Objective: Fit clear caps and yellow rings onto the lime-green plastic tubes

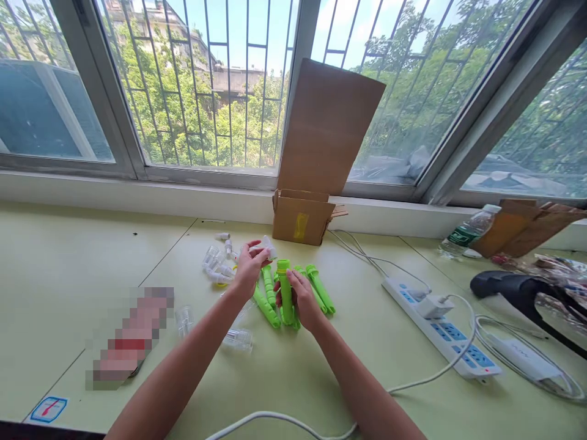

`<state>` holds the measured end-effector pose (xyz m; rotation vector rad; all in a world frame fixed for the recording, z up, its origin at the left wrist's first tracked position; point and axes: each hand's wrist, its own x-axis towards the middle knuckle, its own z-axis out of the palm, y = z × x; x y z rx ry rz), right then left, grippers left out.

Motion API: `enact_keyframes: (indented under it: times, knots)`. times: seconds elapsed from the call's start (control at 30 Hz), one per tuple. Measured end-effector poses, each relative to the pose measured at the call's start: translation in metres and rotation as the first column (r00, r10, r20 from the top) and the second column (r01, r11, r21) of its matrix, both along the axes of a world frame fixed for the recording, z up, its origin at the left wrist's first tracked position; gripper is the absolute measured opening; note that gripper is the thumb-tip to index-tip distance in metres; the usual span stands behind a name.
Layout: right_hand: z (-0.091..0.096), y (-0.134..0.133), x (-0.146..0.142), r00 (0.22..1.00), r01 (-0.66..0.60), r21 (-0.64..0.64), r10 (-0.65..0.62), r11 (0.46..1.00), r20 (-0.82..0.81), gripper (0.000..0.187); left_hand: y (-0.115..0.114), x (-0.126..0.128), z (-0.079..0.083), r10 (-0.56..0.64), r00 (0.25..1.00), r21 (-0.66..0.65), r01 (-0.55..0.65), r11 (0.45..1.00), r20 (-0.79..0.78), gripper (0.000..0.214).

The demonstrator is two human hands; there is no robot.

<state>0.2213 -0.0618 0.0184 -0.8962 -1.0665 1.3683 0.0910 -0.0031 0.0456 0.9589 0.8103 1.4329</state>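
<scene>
A: What are your hands holding?
B: Your right hand grips 1 green tube upright on the table. Your left hand pinches a small white cap, I think.
A: Next?
B: Line the cap up over the tube's top.

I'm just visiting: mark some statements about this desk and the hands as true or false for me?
1. The right hand holds a green tube upright. True.
2. The left hand is empty. False: it holds a small white piece.
3. The cardboard box by the window is taped shut. False: its flap stands open.
4. A charger is plugged into the power strip. True.
5. The water bottle stands upright. False: it lies on its side.
</scene>
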Motion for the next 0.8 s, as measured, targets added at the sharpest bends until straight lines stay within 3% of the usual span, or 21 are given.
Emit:
enact_keyframes:
  times: [0.27,0.43,0.67,0.8]
  knots:
    - [-0.001,0.000,-0.001,0.999,-0.041,0.009,0.041,0.999,0.021,0.039,-0.008,0.004,0.002,-0.045,0.990,0.137,0.063,0.989,-0.132,0.055]
    - [-0.003,0.001,-0.001,0.999,-0.044,0.030,0.044,0.999,0.000,0.037,-0.013,0.007,0.002,-0.089,0.992,0.181,0.105,0.978,-0.094,0.057]
    - [-0.003,0.001,0.000,1.000,-0.017,0.042,0.017,0.999,0.009,0.037,-0.018,0.009,0.003,-0.101,0.979,0.208,0.136,0.969,-0.175,0.048]
    - [-0.002,0.000,0.000,1.000,-0.019,0.063,0.018,0.998,0.012,0.036,-0.017,0.010,0.004,-0.095,0.987,0.211,0.121,0.970,-0.131,0.043]
